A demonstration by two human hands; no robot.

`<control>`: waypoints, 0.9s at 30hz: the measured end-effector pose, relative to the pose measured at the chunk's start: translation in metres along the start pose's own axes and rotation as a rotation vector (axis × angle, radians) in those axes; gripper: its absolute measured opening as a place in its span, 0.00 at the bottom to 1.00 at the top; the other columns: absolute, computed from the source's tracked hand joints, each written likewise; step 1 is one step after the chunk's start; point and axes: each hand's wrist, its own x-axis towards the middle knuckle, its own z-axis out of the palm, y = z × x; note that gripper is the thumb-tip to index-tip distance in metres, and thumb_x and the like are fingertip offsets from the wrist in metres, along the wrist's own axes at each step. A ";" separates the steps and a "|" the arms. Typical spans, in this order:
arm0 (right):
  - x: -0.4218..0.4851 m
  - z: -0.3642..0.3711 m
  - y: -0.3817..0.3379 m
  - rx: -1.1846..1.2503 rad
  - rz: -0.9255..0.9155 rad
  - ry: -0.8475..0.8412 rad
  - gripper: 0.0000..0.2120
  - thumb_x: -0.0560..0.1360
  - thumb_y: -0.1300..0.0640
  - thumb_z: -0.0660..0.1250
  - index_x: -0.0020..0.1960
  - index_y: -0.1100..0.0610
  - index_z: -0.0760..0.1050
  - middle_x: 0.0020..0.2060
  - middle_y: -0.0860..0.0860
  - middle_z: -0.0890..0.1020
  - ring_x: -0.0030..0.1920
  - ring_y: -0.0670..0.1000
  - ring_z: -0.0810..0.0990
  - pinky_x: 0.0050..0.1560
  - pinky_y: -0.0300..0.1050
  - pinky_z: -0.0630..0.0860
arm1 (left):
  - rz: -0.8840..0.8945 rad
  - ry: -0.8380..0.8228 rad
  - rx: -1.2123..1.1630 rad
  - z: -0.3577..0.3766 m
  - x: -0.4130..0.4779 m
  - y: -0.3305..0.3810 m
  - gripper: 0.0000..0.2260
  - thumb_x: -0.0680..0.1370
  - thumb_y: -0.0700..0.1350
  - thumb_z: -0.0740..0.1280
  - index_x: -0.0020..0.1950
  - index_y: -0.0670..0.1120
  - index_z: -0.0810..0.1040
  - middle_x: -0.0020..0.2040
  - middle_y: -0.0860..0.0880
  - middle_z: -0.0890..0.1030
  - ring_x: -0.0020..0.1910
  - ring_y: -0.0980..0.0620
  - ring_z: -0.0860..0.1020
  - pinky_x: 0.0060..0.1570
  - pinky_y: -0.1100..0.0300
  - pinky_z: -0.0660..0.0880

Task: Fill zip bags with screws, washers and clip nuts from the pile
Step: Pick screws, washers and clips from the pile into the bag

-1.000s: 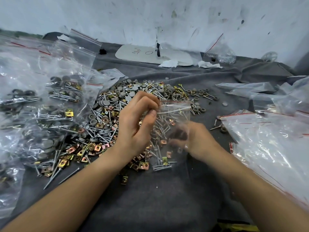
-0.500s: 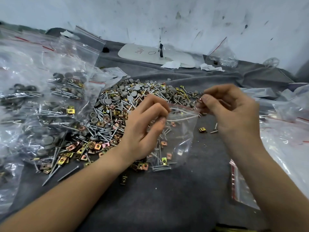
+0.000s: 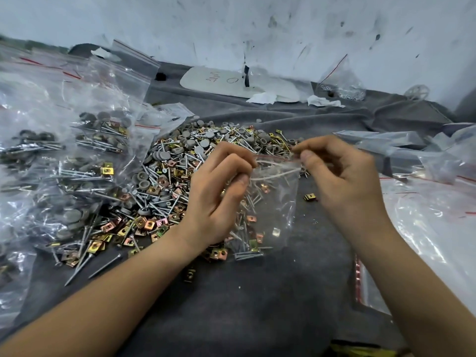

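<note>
A small clear zip bag (image 3: 275, 210) hangs upright over the grey cloth, with screws and clip nuts lying at its bottom. My left hand (image 3: 219, 194) pinches the left end of its red-striped mouth. My right hand (image 3: 342, 176) pinches the right end of the mouth between thumb and fingers. The mouth looks stretched between both hands. Behind and left of the bag spreads the pile (image 3: 175, 176) of silver screws, grey washers and gold or copper clip nuts. One loose clip nut (image 3: 310, 197) lies on the cloth just right of the bag.
Several filled zip bags (image 3: 64, 161) are heaped at the left. Empty clear bags (image 3: 432, 228) lie at the right. A white card (image 3: 231, 83) and crumpled paper sit near the stained wall at the back. Bare grey cloth (image 3: 257, 305) lies in front of me.
My right hand came up from behind the lower bag to its mouth and now pinches the right end. The left hand kept its grip on the left end.
</note>
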 end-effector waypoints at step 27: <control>-0.004 -0.005 -0.017 0.314 -0.028 0.084 0.08 0.70 0.61 0.74 0.40 0.49 0.79 0.37 0.44 0.84 0.40 0.43 0.82 0.43 0.34 0.76 | 0.002 -0.060 -0.012 0.004 -0.002 -0.001 0.10 0.76 0.37 0.56 0.40 0.35 0.74 0.44 0.41 0.76 0.45 0.47 0.74 0.44 0.57 0.71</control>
